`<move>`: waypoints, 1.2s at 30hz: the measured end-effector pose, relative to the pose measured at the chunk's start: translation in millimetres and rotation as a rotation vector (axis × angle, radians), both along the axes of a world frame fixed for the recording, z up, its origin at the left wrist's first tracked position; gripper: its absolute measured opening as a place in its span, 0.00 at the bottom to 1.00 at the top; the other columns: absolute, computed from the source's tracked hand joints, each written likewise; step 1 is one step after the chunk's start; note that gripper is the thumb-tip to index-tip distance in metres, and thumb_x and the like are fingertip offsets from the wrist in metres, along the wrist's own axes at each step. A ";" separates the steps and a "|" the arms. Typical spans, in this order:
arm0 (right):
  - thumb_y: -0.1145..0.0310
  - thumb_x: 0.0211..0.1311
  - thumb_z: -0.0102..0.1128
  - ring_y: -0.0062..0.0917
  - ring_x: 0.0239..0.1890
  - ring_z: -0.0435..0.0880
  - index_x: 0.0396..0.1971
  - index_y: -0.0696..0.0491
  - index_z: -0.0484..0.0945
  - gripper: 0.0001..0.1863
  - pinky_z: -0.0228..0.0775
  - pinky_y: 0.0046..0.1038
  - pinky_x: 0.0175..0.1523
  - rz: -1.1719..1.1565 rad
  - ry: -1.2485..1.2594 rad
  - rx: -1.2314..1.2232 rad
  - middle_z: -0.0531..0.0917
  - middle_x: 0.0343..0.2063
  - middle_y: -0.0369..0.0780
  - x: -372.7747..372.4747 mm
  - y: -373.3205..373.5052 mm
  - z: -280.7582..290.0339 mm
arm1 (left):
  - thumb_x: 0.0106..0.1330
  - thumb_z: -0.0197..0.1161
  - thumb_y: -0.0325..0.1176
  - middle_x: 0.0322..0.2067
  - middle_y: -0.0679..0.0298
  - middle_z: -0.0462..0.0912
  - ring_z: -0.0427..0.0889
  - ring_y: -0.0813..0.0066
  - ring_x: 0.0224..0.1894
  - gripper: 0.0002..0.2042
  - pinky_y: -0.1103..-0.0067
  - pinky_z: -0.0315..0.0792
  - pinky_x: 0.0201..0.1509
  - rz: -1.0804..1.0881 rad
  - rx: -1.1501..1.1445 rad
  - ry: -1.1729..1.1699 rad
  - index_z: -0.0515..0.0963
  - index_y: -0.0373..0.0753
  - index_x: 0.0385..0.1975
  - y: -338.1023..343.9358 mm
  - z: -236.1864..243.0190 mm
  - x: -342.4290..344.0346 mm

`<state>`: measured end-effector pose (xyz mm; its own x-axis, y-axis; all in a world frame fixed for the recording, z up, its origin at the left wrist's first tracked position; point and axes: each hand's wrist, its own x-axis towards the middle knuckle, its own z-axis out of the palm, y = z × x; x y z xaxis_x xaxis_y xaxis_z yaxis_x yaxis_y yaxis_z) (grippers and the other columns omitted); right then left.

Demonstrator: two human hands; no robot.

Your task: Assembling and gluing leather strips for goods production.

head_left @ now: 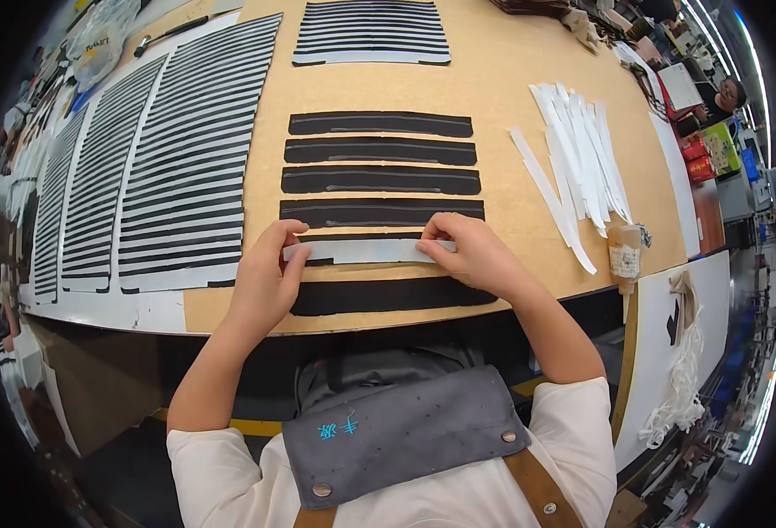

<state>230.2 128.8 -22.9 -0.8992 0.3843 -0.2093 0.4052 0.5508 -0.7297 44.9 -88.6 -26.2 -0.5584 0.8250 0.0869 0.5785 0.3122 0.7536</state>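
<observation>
A white strip [372, 252] lies lengthwise over a black strip, whose dark edge shows along the white strip's top and lower left. My left hand [271, 268] pinches the white strip's left end between thumb and fingers. At its right end, the thumb and fingers of my right hand [473, 253] close on it too. Nearer to me is a bare black strip [392, 297]. Beyond my hands several black strips, among them one [381, 180] with a thin pale line along it, lie in a row of parallel pieces.
Long columns of overlapped black-and-white strips [196, 158] cover the table's left; a similar stack [372, 33] lies at the far middle. Loose white strips [581, 158] are heaped on the right, beside a bottle [624, 255]. A hammer-like tool [172, 33] rests far left. Another person [724, 95] is far right.
</observation>
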 end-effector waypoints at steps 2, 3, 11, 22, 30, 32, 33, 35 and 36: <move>0.61 0.62 0.59 0.41 0.39 0.81 0.33 0.57 0.77 0.13 0.72 0.37 0.44 0.019 -0.024 0.042 0.83 0.33 0.47 -5.5 -2.4 -0.9 | 0.64 0.60 0.25 0.28 0.57 0.77 0.80 0.66 0.27 0.11 0.75 0.73 0.32 0.018 -0.019 0.003 0.73 0.34 0.45 -0.3 -1.2 -1.8; 0.61 0.62 0.59 0.41 0.39 0.81 0.32 0.57 0.77 0.12 0.72 0.37 0.44 0.025 -0.029 0.058 0.82 0.33 0.46 -7.4 -3.8 -0.5 | 0.64 0.60 0.25 0.29 0.57 0.77 0.80 0.65 0.27 0.11 0.75 0.73 0.32 0.027 -0.028 0.004 0.73 0.34 0.45 -0.5 -1.9 -2.6; 0.63 0.62 0.59 0.40 0.35 0.82 0.30 0.55 0.77 0.10 0.73 0.38 0.40 0.067 -0.003 0.190 0.82 0.30 0.43 -15.2 -8.7 -7.9 | 0.63 0.61 0.24 0.25 0.62 0.74 0.72 0.76 0.21 0.12 0.80 0.69 0.28 0.008 -0.006 0.099 0.73 0.35 0.45 -4.0 -13.5 -9.3; 0.64 0.61 0.59 0.37 0.29 0.82 0.28 0.54 0.75 0.09 0.73 0.37 0.33 0.086 0.041 0.339 0.80 0.28 0.41 -14.7 -17.0 -8.2 | 0.63 0.60 0.26 0.34 0.53 0.80 0.81 0.56 0.35 0.12 0.68 0.73 0.37 0.004 -0.117 0.118 0.71 0.35 0.45 -4.1 -12.2 -10.3; 0.64 0.60 0.62 0.36 0.28 0.81 0.27 0.53 0.74 0.09 0.72 0.34 0.32 0.097 0.049 0.383 0.80 0.26 0.40 -16.4 -17.9 -9.4 | 0.60 0.63 0.25 0.32 0.58 0.76 0.75 0.68 0.28 0.13 0.75 0.70 0.33 -0.014 -0.077 0.257 0.74 0.36 0.45 -4.8 -16.9 -11.2; 0.64 0.60 0.62 0.36 0.28 0.81 0.27 0.53 0.75 0.09 0.71 0.34 0.31 0.105 0.053 0.389 0.80 0.25 0.40 -16.6 -17.8 -9.4 | 0.59 0.64 0.25 0.37 0.57 0.76 0.76 0.65 0.36 0.13 0.73 0.69 0.40 -0.023 -0.119 0.376 0.75 0.36 0.44 -5.4 -12.3 -10.7; 0.64 0.60 0.62 0.36 0.28 0.81 0.27 0.53 0.75 0.09 0.71 0.34 0.31 0.104 0.048 0.394 0.80 0.25 0.40 -16.4 -17.7 -9.1 | 0.59 0.64 0.26 0.40 0.57 0.75 0.75 0.62 0.40 0.14 0.71 0.68 0.44 -0.025 -0.125 0.481 0.75 0.37 0.44 -5.4 -8.2 -10.0; 0.65 0.60 0.62 0.36 0.27 0.81 0.27 0.53 0.75 0.09 0.71 0.35 0.31 0.107 0.045 0.398 0.79 0.25 0.39 -17.7 -18.4 -9.2 | 0.58 0.65 0.26 0.44 0.58 0.75 0.73 0.59 0.46 0.14 0.68 0.66 0.49 -0.042 -0.116 0.584 0.75 0.37 0.44 -7.5 -4.5 -6.2; 0.65 0.60 0.61 0.36 0.27 0.81 0.27 0.53 0.74 0.09 0.72 0.35 0.30 0.116 0.056 0.410 0.79 0.25 0.40 -17.0 -17.8 -9.3 | 0.57 0.65 0.26 0.46 0.58 0.74 0.72 0.57 0.48 0.14 0.67 0.64 0.51 -0.060 -0.098 0.579 0.75 0.37 0.44 -8.5 -3.5 -0.9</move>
